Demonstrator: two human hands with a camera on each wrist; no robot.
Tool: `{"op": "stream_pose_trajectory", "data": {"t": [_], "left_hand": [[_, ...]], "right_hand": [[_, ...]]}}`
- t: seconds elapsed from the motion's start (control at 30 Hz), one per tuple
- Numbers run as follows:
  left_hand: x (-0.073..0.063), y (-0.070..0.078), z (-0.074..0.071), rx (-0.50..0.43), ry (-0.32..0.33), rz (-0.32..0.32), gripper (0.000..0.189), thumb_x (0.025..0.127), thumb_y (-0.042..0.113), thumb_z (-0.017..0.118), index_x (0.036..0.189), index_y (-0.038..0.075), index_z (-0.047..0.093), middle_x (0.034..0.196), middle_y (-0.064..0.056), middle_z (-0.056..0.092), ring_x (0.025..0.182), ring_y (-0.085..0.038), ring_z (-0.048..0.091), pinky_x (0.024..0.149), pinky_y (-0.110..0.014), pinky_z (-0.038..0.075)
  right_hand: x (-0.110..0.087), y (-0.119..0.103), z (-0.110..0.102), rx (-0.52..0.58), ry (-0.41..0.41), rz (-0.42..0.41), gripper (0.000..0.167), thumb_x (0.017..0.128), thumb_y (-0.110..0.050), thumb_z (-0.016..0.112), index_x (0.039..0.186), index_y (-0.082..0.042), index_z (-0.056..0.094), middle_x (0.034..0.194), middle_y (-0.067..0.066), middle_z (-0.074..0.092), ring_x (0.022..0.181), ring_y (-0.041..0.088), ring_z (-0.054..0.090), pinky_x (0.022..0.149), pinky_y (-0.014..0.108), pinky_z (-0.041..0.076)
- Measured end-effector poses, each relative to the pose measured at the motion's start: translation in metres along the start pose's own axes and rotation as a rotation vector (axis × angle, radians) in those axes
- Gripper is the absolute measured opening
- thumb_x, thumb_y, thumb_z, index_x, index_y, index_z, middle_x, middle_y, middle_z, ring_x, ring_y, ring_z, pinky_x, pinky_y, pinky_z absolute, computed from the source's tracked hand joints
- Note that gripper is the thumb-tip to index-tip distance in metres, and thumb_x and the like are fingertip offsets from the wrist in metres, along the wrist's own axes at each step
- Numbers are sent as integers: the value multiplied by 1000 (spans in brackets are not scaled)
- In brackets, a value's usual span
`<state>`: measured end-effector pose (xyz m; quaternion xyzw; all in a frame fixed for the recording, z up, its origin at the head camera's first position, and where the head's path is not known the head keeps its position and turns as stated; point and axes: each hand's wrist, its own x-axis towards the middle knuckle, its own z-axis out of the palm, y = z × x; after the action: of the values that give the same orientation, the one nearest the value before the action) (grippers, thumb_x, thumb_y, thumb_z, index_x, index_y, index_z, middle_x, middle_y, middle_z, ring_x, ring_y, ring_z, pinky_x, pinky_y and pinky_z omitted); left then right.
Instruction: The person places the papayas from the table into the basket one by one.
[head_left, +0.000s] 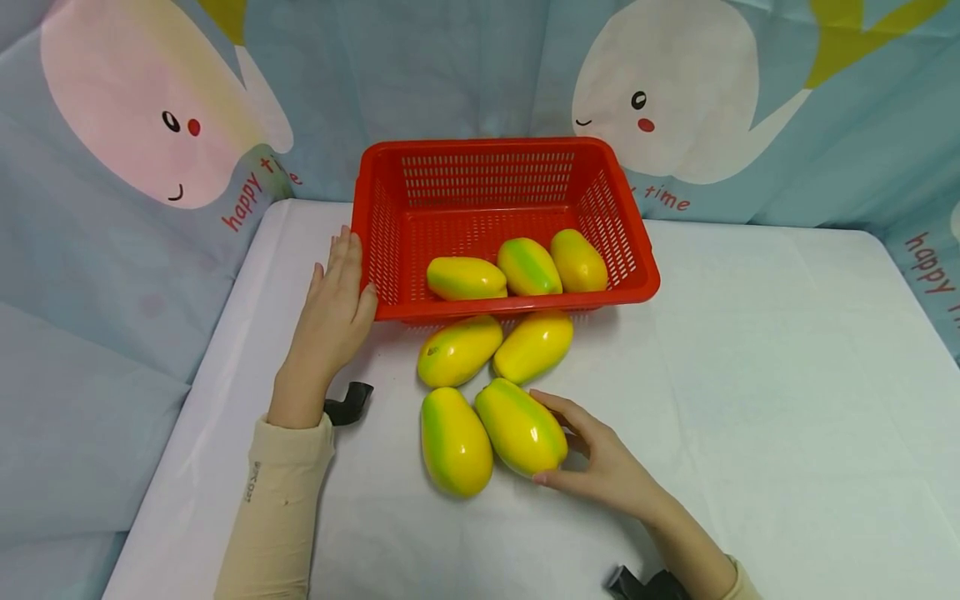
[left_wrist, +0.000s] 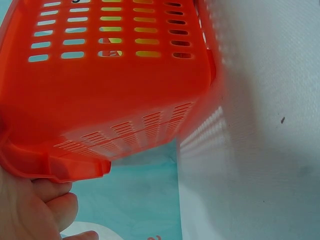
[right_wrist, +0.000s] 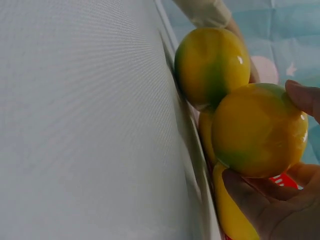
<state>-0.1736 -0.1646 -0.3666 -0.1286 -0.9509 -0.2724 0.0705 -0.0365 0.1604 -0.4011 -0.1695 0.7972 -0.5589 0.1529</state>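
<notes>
My right hand holds a yellow-green papaya, thumb on the near end and fingers round its right side. In the right wrist view the thumb and fingers span this papaya; whether it touches the table cannot be told. Close on its left lies another papaya. Two more papayas, a left one and a right one, lie just before the red basket. Several more lie inside along its near wall. My left hand rests with straight fingers against the basket's left rim, its fingertips showing below the rim.
A white cloth covers the table. Behind it hangs a blue curtain with whale prints. Black wrist-camera parts show by the left wrist, and another black piece by the right wrist.
</notes>
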Motion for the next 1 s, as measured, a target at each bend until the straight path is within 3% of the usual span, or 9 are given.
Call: {"op": "stream_pose_trajectory", "data": {"t": [0.67,1.0], "left_hand": [[0,1,0,14,-5,-1,62,97,22,34,149,-3,12,157,-13,6,144,-27,5,112,-55,8],[0,1,-1,13,-8,-4,62,97,22,34,149,-3,12,157,-13,6,144,-27,5,112,-54,6]], "right_hand": [[-1,-1,-2,39,-11,-19,78,77,-15,78,144,-12,38,140,-5,45,121,18,48,97,31,44],[-2,-2,-3,50,-6,-6,77,77,-15,78,144,-18,38,139,-4,46,122,18,47,97,30,44]]}}
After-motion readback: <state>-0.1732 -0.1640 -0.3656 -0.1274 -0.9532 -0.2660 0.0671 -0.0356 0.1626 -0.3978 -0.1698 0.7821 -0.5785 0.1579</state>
